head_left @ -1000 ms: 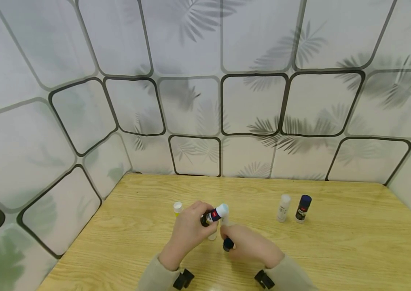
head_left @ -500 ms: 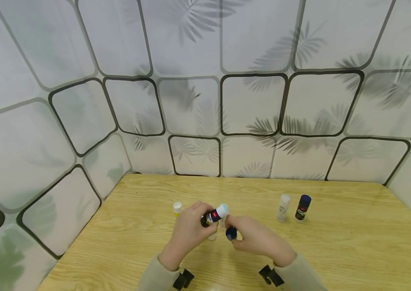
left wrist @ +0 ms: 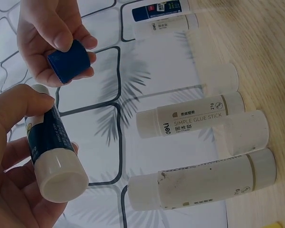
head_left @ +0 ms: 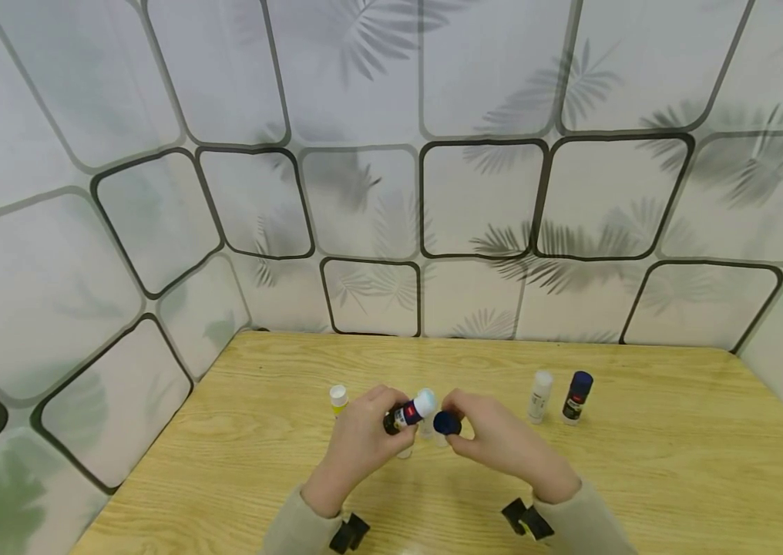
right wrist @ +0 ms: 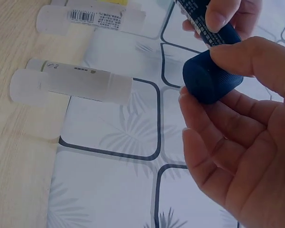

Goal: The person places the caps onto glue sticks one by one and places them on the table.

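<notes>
Left hand (head_left: 364,441) grips one navy-and-white plastic glue stick (head_left: 407,415); right hand (head_left: 495,438) pinches one navy cylindrical plastic cap (left wrist: 70,61), now shifted toward the far edge of the bench (head_left: 475,361), stick remaining uncapped.

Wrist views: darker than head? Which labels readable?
Left wrist: darker, but SIMPLE GLUE STICK reads on the middle white glue stick; right wrist: also darker, fine print on the held glue stick too small to make out; head: brightest, table well lit, labels too small to read.
</notes>
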Action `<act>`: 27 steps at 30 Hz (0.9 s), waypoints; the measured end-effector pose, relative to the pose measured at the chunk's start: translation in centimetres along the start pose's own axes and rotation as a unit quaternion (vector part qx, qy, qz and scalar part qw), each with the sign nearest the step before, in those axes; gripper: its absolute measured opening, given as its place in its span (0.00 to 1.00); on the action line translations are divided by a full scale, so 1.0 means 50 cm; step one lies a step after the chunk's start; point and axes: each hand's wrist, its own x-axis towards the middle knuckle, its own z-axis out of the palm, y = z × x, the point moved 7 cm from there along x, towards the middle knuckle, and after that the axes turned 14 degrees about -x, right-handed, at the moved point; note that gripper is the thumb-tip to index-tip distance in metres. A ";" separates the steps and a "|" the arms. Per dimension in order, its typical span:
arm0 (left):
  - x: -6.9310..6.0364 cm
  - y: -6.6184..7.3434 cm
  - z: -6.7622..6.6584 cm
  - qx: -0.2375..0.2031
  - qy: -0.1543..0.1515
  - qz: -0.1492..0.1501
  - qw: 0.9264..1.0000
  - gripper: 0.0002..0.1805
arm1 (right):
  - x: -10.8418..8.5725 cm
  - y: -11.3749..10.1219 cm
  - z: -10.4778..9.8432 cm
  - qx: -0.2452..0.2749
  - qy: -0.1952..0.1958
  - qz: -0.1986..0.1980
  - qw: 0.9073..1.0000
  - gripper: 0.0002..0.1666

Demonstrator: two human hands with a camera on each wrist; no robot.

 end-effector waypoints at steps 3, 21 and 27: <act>0.000 0.002 0.001 -0.003 -0.005 0.004 1.000 0.11 | -0.001 0.003 -0.006 -0.003 0.009 0.008 1.000 0.14; -0.002 0.001 0.020 -0.018 -0.047 0.014 0.999 0.11 | -0.006 0.007 -0.022 -0.021 0.032 0.018 0.999 0.14; -0.002 -0.001 0.024 -0.010 -0.059 0.005 0.998 0.11 | -0.009 0.005 -0.029 -0.024 0.043 0.017 0.999 0.14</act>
